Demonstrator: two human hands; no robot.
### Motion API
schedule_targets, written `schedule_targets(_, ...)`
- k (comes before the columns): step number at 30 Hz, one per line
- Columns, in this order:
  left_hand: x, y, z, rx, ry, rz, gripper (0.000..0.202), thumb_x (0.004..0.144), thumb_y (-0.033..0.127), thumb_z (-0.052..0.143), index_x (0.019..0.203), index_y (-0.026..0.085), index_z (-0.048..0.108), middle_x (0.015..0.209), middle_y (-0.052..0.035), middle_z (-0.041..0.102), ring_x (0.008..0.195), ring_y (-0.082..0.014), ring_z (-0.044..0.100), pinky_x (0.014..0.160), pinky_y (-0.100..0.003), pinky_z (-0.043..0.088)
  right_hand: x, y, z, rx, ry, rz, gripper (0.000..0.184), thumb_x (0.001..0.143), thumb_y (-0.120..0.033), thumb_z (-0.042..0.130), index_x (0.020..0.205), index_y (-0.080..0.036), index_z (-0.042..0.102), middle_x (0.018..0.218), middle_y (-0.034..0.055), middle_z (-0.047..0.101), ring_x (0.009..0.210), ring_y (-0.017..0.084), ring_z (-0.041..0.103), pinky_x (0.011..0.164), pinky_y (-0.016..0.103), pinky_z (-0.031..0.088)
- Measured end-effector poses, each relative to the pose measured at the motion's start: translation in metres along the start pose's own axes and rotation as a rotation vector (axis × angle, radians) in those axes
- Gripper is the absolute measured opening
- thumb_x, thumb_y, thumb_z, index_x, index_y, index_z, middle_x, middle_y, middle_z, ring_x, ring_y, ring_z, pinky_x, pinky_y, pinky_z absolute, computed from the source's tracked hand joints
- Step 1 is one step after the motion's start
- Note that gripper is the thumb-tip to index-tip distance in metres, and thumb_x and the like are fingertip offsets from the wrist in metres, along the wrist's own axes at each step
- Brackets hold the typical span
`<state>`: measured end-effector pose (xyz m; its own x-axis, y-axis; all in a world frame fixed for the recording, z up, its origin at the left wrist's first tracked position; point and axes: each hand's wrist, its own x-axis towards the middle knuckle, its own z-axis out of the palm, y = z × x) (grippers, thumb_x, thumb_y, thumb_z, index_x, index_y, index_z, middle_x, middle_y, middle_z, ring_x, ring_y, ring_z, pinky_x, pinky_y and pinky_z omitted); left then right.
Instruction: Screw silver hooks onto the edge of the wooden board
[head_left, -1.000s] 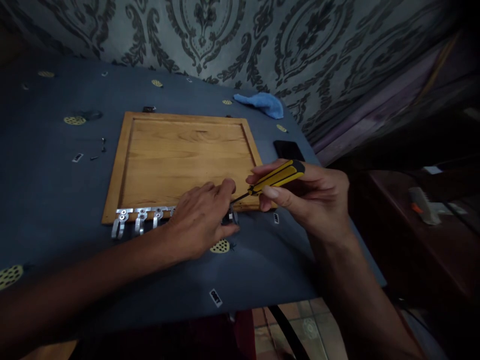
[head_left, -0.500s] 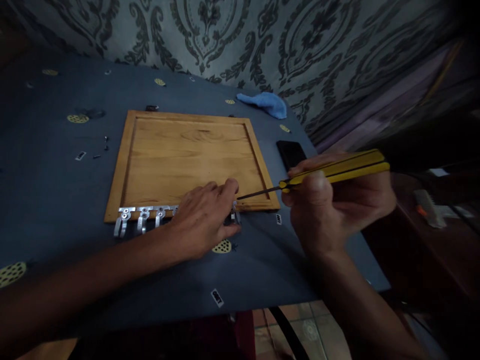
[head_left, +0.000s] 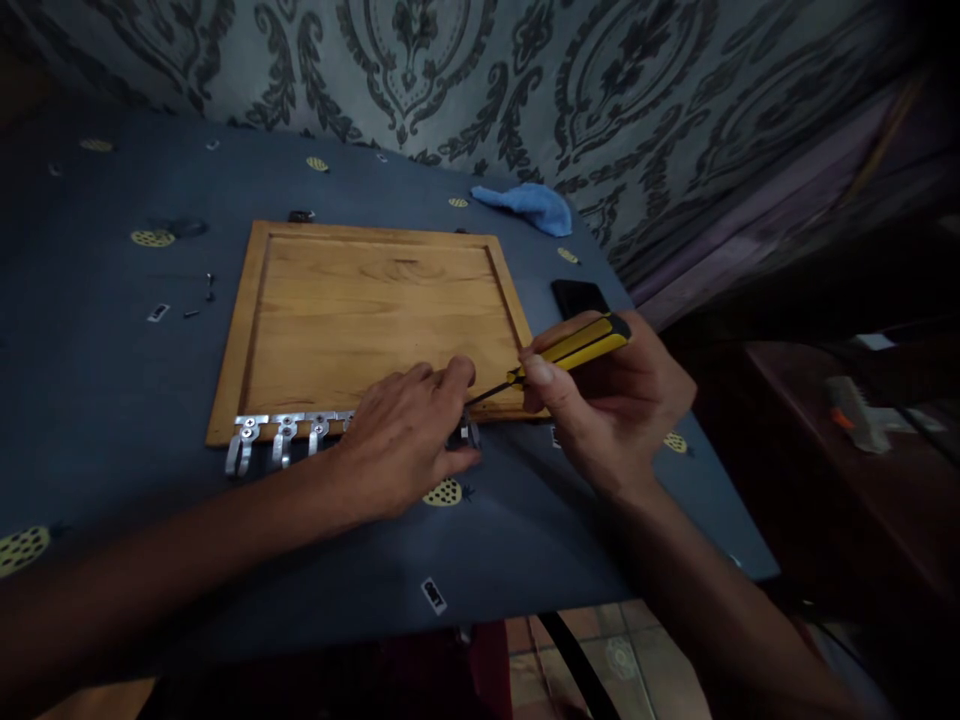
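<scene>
A framed wooden board (head_left: pixel 375 300) lies on the table. Along its near edge runs a metal hook rail (head_left: pixel 286 425) with several bent hooks and screws. My left hand (head_left: pixel 409 425) is closed over the right part of this rail, fingers on the board's edge and thumb on the near side; it hides the hooks beneath. Held in my right hand (head_left: pixel 615 400) is a screwdriver (head_left: pixel 581 347) with a yellow and black handle, slanting down to the left. Its tip meets the rail's right end beside my left index finger; the exact contact point is too small to make out.
Several small screws (head_left: pixel 209 296) lie left of the board. A black phone-like object (head_left: pixel 581 297) is to its right, and a blue cloth (head_left: pixel 529 207) lies behind. A small dark metal piece (head_left: pixel 301 216) sits at the board's far edge. Patterned fabric (head_left: pixel 420 80) hangs behind the table.
My right hand has moved left and closer to the rail, and its grip on the screwdriver has shifted; the handle now points more away from me. My left hand has stayed in place.
</scene>
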<state>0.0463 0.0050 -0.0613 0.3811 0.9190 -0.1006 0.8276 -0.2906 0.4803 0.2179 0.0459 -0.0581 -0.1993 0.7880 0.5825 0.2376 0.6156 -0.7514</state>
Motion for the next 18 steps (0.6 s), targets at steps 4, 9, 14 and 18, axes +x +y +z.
schedule_targets(4,-0.001,0.000,0.000,-0.004,-0.001,0.005,0.053,0.087,0.038,0.071,0.122,0.017,0.037,0.119,-0.0113,0.064,0.113,-0.0311,0.061,0.089,-0.044,0.050,0.004,0.000,-0.002,0.035,-0.051,-0.049,0.019,0.079,-0.030,0.083,0.078,-0.026,0.064,0.073,-0.0016,0.062,0.061,0.014,0.057,0.053,0.029,0.048)
schedule_targets(9,-0.001,0.001,0.001,0.008,0.006,0.005,0.048,0.087,0.038,0.070,0.119,0.018,0.039,0.117,-0.0105,0.064,0.108,-0.0307,0.062,0.086,-0.044,0.051,0.013,-0.001,-0.016,0.116,-0.274,0.049,0.006,0.085,-0.027,0.077,0.090,-0.026,0.075,0.092,0.0009,0.070,0.071,0.014,0.064,0.057,0.026,0.055)
schedule_targets(14,-0.002,0.001,0.002,0.019,0.016,0.003,0.049,0.086,0.038,0.071,0.118,0.019,0.039,0.114,-0.0090,0.065,0.106,-0.0306,0.062,0.084,-0.043,0.050,0.014,-0.004,-0.024,0.218,-0.364,0.176,0.010,0.083,-0.024,0.078,0.093,-0.028,0.078,0.094,0.0010,0.074,0.067,0.013,0.066,0.052,0.023,0.058)
schedule_targets(18,-0.002,0.000,0.002,0.024,0.020,0.000,0.050,0.086,0.039,0.072,0.118,0.019,0.039,0.116,-0.0100,0.065,0.107,-0.0308,0.063,0.084,-0.043,0.050,0.012,-0.006,-0.016,0.242,-0.271,0.188,0.011,0.077,-0.025,0.084,0.085,-0.024,0.076,0.080,-0.0003,0.072,0.051,0.009,0.059,0.043,0.021,0.053)
